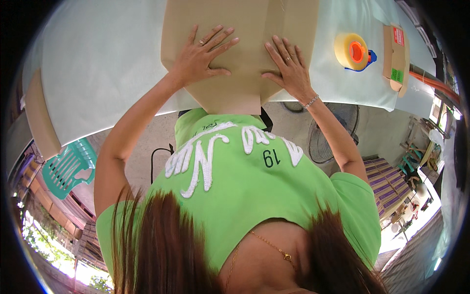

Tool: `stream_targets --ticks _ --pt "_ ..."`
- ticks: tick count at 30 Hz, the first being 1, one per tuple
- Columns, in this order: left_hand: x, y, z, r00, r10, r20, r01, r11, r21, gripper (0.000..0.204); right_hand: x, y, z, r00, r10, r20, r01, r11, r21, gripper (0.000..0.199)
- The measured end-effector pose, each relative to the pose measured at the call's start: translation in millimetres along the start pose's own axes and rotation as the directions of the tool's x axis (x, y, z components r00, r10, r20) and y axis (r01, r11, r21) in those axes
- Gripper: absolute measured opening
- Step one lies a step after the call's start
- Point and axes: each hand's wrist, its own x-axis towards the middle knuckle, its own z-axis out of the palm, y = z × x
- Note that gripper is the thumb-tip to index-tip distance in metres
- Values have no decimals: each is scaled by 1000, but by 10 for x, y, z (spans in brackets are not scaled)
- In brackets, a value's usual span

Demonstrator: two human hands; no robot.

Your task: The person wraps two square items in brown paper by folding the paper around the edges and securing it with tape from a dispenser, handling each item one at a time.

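A large brown cardboard piece lies on the pale table, its near part sticking out past the table's front edge toward my body. My left hand rests on its left part, fingers spread and pointing up and to the right. On the right part lies my right hand, also flat with the fingers apart. Neither hand grips anything. To the right of the cardboard is a tape dispenser in blue, with a big roll of clear tape on an orange core. The cardboard's far end runs out of view at the top.
A small opened cardboard box lies at the table's right side. Another cardboard piece leans at the left edge. Below stand a green plastic chair on the left and a fan under the table's right part. The pale table spreads around.
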Motion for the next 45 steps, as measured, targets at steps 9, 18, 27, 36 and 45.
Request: stream_targets --ticks 9,18,27,36,45 --pt "-59 1 342 993 -27 -112 52 972 229 82 54 -261 130 987 154 -48 -154 988 0 85" --pt "-547 -409 114 964 -206 -167 212 977 14 75 532 -426 161 990 139 29 -141 977 160 100" --pt "-836 -649 16 833 -550 54 430 583 -690 82 548 -492 124 978 177 106 -192 970 150 105" --pt "-685 -714 -44 828 -553 94 500 653 -569 90 531 -447 160 976 196 93 -208 969 132 103" --pt "-957 -233 345 692 -687 -222 517 687 -511 83 498 -387 175 983 177 46 -181 978 106 101"
